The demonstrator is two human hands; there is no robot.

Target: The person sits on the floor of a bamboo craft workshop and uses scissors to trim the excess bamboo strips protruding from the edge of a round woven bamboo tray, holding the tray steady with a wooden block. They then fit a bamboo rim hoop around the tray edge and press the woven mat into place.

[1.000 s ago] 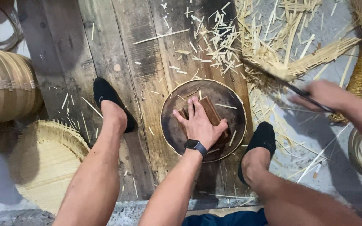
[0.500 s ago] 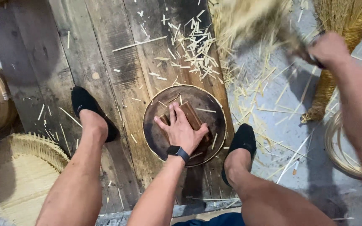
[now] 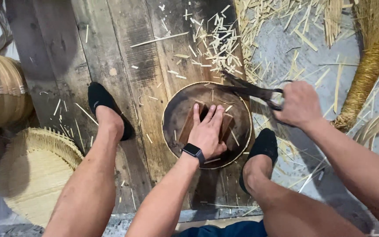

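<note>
Plank floor (image 3: 123,52) w/ straw bits, woven baskets at left. Round dark tray (image 3: 178,114) sits btwn the two black-socked feet. Left hand (image 3: 207,131), watch on wrist, lies flat & open, pressing brown wood pieces (image 3: 188,125) inside tray. Right hand (image 3: 301,104) is closed round handles of dark shears (image 3: 248,90), blades over tray's far rim

Woven baskets (image 3: 3,90), straw broom (image 3: 367,70), scattered cuttings (image 3: 218,41)
</note>
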